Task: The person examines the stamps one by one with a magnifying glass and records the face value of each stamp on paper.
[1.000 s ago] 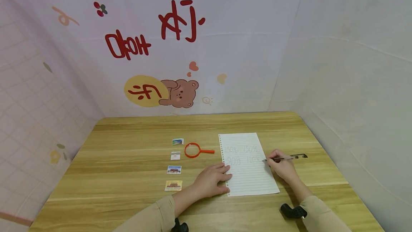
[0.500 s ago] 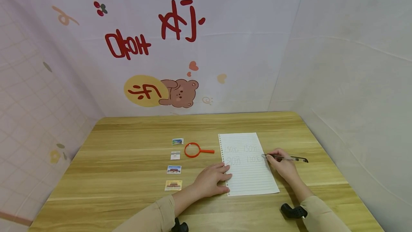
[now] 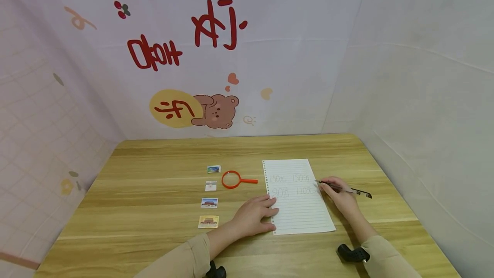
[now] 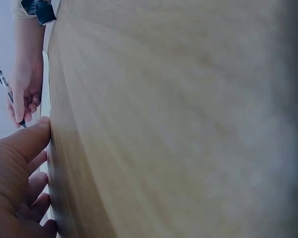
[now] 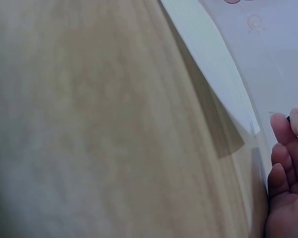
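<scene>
A lined sheet of paper (image 3: pixel 299 216), punched with holes down its left side, lies on the table with handwritten figures in two rows. My left hand (image 3: pixel 252 217) rests on its left edge with the fingers spread. At the right edge, my right hand (image 3: pixel 340 195) pinches a pen (image 3: pixel 356 191) between thumb and fingers. The pen's tip is over the sheet, just right of the upper row of writing. In the left wrist view the right hand (image 4: pixel 27 89) and the pen (image 4: pixel 4 79) show beyond the left thumb. The right wrist view shows the curled fingers of the right hand (image 5: pixel 290 168).
A red magnifying glass (image 3: pixel 248 181) lies left of the sheet. Further left, several small stamp-like pictures form a column, from a green and blue one (image 3: pixel 214 169) to a yellow one (image 3: pixel 209 222). The wooden table (image 3: pixel 135 192) meets a printed cloth wall (image 3: pixel 293 110) at the back.
My right hand has raised the pen tip from the end of the lower row to beside the upper row, tilting the pen's back end down. The left hand has stayed put.
</scene>
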Demonstrator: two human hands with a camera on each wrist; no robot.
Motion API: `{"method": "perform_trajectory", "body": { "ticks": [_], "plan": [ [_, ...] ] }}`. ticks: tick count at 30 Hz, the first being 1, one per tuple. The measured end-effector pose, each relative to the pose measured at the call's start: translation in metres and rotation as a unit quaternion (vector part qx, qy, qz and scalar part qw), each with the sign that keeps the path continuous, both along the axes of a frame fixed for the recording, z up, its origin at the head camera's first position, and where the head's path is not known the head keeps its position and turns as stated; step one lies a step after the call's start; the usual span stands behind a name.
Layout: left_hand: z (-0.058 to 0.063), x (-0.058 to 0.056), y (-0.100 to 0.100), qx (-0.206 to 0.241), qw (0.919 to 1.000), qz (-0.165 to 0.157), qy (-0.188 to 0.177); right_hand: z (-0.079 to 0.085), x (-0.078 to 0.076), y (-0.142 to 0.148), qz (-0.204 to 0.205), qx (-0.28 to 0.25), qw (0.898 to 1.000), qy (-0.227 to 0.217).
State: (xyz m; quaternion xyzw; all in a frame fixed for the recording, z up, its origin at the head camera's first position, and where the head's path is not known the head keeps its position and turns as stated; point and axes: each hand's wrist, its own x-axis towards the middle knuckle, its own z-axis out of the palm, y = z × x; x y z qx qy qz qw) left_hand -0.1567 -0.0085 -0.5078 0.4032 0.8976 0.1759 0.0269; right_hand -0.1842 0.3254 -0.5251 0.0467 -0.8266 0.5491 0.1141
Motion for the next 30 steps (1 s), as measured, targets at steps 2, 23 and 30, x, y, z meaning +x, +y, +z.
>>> {"method": "perform_trajectory", "body": {
  "ticks": [2, 23, 30],
  "plan": [
    [-0.001, 0.0, 0.0, 0.001, 1.0, -0.002, 0.003, -0.006, -0.002, 0.003, -0.003, 0.001, 1.0, -0.004],
    [0.01, 0.003, -0.006, 0.0, 0.9998, -0.016, 0.015, -0.01, 0.0, 0.009, 0.07, -0.006, 0.994, 0.087],
    [0.018, 0.006, -0.018, 0.043, 0.999, -0.003, 0.008, -0.006, 0.003, 0.018, 0.136, -0.114, 0.982, 0.061]
  ]
}}
